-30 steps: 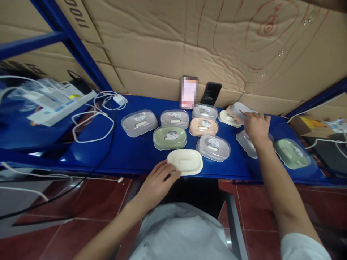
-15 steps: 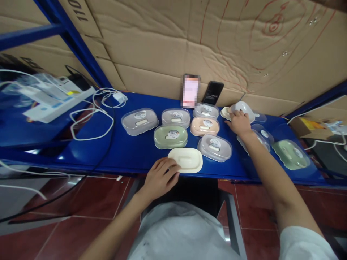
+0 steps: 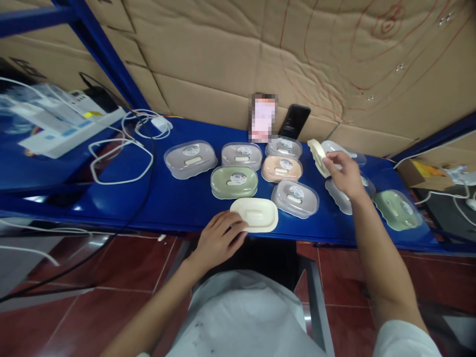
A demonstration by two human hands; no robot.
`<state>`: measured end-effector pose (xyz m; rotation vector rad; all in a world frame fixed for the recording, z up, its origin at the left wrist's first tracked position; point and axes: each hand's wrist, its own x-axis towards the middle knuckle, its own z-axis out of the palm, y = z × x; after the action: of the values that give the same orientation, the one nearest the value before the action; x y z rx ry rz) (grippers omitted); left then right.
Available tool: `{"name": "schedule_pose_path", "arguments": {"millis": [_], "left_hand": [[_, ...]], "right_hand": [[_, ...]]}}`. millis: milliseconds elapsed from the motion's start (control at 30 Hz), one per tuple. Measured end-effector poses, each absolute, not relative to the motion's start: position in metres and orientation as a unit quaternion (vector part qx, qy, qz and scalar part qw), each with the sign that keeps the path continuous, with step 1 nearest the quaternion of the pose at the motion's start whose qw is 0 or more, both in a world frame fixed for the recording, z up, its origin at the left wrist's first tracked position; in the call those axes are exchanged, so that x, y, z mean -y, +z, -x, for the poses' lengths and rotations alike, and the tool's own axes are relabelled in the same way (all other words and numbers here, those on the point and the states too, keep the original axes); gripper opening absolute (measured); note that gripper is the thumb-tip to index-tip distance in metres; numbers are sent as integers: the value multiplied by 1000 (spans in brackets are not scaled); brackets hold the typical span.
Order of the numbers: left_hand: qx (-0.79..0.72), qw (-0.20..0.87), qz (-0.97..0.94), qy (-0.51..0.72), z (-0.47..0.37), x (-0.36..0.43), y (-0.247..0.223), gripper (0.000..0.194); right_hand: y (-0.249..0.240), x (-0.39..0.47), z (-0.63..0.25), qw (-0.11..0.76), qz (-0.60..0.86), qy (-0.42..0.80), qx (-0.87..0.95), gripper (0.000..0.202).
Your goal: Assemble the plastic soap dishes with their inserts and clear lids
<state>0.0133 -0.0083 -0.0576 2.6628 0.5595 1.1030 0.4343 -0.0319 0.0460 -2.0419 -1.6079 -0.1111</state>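
While the thumb and fingers of the right hand (image 3: 345, 173) are closed on the near end of a cream oval plastic piece (image 3: 316, 154), tipped up on edge toward the back of the shelf, the left hand (image 3: 219, 238) rests its fingertips on the left end of a cream oval plastic dish (image 3: 256, 214); whether they grip it or merely touch it, I cannot tell. That dish lies flat near the front edge of the blue smooth-topped shelf (image 3: 178, 198), a bar-shaped form along its middle. Just behind the right hand sits a pale grey rounded plastic piece (image 3: 332, 145), partly hidden, and below the wrist a grey wavy-edged plastic box (image 3: 337, 195), partly covered by the arm. Behind the dish stand a green oval plastic box with a clear lid (image 3: 234, 182) and, to the right, a grey oval plastic box with a clear lid (image 3: 295, 198); beyond the latter is a peach oval plastic box with a clear lid (image 3: 281, 168). Farther back, a dark slab-shaped phone (image 3: 295, 120) leans against the brown cardboard sheet (image 3: 208, 59). Off to the left lies a white long plastic power strip (image 3: 70, 131).
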Motion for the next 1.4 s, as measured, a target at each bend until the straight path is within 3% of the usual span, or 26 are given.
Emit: {"name": "schedule_pose_path", "arguments": {"millis": [67, 133, 267, 400, 533, 833, 967, 1200, 1400], "left_hand": [[-190, 113, -902, 371, -12, 8, -57, 18], [-191, 138, -891, 387, -10, 9, -56, 18], [-229, 212, -824, 473, -5, 14, -54, 18], [-258, 230, -785, 515, -3, 18, -54, 17], [-255, 209, -794, 510, -2, 19, -54, 18], [-272, 160, -810, 494, 4, 17, -55, 24], [-257, 147, -834, 465, 5, 12, -57, 28], [-230, 136, -857, 441, 11, 6, -59, 28], [-235, 145, -858, 433, 13, 3, -61, 30]], "right_hand": [[57, 62, -403, 341, 722, -55, 599, 29], [61, 99, -363, 359, 682, -71, 634, 19], [42, 168, -285, 323, 581, -64, 744, 20], [10, 185, -252, 292, 598, -56, 745, 22], [-8, 163, -250, 271, 591, -58, 758, 26], [-12, 132, -242, 231, 563, 33, 793, 60], [-17, 142, -270, 246, 641, -28, 727, 63], [-17, 152, -327, 176, 748, -111, 631, 55], [-23, 154, -304, 225, 752, -139, 604, 64]]}}
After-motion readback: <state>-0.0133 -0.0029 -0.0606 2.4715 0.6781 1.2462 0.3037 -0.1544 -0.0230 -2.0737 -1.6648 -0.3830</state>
